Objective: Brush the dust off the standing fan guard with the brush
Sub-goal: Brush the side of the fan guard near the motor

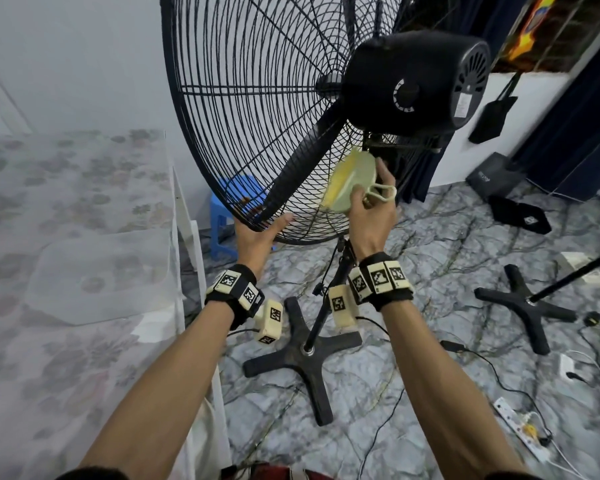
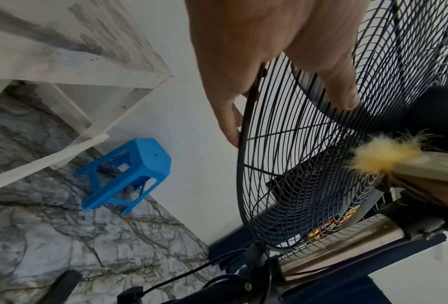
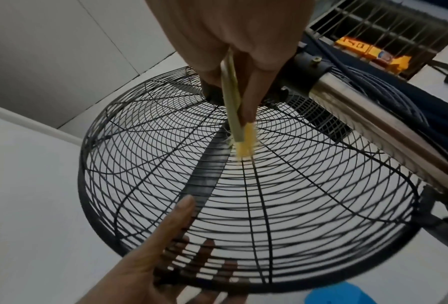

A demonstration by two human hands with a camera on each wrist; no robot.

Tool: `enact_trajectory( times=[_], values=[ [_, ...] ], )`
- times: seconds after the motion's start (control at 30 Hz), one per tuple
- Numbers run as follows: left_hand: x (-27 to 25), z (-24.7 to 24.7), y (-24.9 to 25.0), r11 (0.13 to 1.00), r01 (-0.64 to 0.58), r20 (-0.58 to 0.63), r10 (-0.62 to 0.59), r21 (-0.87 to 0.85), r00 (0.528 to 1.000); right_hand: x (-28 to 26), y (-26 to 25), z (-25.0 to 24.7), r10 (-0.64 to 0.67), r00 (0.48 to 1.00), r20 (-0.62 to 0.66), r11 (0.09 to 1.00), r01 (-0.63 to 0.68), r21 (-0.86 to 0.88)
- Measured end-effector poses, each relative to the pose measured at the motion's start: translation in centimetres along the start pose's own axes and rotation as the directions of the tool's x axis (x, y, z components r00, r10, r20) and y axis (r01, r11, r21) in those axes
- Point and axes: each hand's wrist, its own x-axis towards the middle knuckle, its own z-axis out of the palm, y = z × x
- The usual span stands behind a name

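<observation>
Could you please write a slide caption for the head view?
Right hand holds the brush against the rear fan guard while the left hand steadies its lower rim.

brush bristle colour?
Yellow bristles on a pale green brush; left wrist view shows them best.

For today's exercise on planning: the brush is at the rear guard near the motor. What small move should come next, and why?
Probably sweep the brush in the right hand outward along the guard wires: its bristles sit near the hub, and the left hand steadies the rim.
</observation>
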Motion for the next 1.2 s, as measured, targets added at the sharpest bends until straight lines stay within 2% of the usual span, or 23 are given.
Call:
enact_trajectory(
  times=[0.07, 0.2, 0.4, 0.57, 0.63, 0.77, 0.8, 0.9, 0.97, 1.03, 1.13, 1.2],
  values=[
    [0.0, 0.2, 0.2, 1.000, 0.009, -0.016, -0.009, -0.006, 1.000, -1.1, 0.8, 0.5, 0.005, 0.997, 0.073, 1.000, -0.003, -0.027],
    [0.0, 0.0, 0.4, 0.999, 0.029, -0.033, -0.030, -0.029, 0.999, -3.8, 2.5, -0.9, 0.129, 0.979, 0.157, 0.990, -0.119, -0.073],
    [-0.8, 0.3, 0.9, 0.999, 0.045, -0.015, -0.045, -0.003, 0.999, -2.2, 1.4, -1.4, 0.028, 0.997, 0.073, 0.999, -0.029, 0.012],
    [-1.2, 0.4, 2.0, 1.000, 0.029, -0.038, -0.030, -0.010, 0.999, -6.6, 4.9, -1.4, 0.066, 0.973, 0.219, 0.996, -0.050, -0.080],
    [-1.5, 0.2, 2.2, 1.000, 0.024, -0.043, -0.024, 0.009, 0.999, -6.5, 4.7, -2.0, 0.056, 0.979, 0.197, 0.997, -0.044, -0.066],
    [-2.3, 0.3, 2.6, 0.999, 0.037, -0.024, -0.036, 0.012, 0.999, -4.7, 3.5, -1.5, 0.007, 0.997, 0.076, 1.000, -0.007, 0.007],
    [-2.5, 0.5, 2.9, 0.999, 0.035, -0.027, -0.035, 0.003, 0.999, -4.9, 3.6, -1.2, -0.010, 0.996, 0.090, 1.000, 0.010, -0.006],
    [-2.6, 0.7, 3.6, 0.998, 0.050, -0.043, -0.052, -0.025, 0.998, -7.0, 5.4, -1.1, -0.036, 0.968, 0.248, 0.992, 0.065, -0.107],
    [-2.4, 0.6, 3.7, 0.998, 0.054, -0.049, -0.056, -0.042, 0.997, -7.6, 6.1, -1.8, -0.033, 0.955, 0.294, 0.986, 0.079, -0.147],
    [-2.5, 0.5, 3.6, 0.997, 0.055, -0.046, -0.057, -0.056, 0.997, -6.7, 5.8, -2.2, -0.027, 0.972, 0.232, 0.991, 0.056, -0.118],
    [-3.1, 0.8, 3.8, 0.996, 0.036, -0.032, -0.038, -0.078, 0.999, -5.5, 5.1, -1.8, -0.041, 0.997, 0.070, 0.996, 0.047, -0.081],
    [-3.3, 1.0, 4.1, 0.997, 0.014, -0.032, -0.017, -0.078, 0.999, -6.7, 5.1, -0.9, -0.043, 0.993, 0.105, 0.995, 0.052, -0.081]
  ],
)
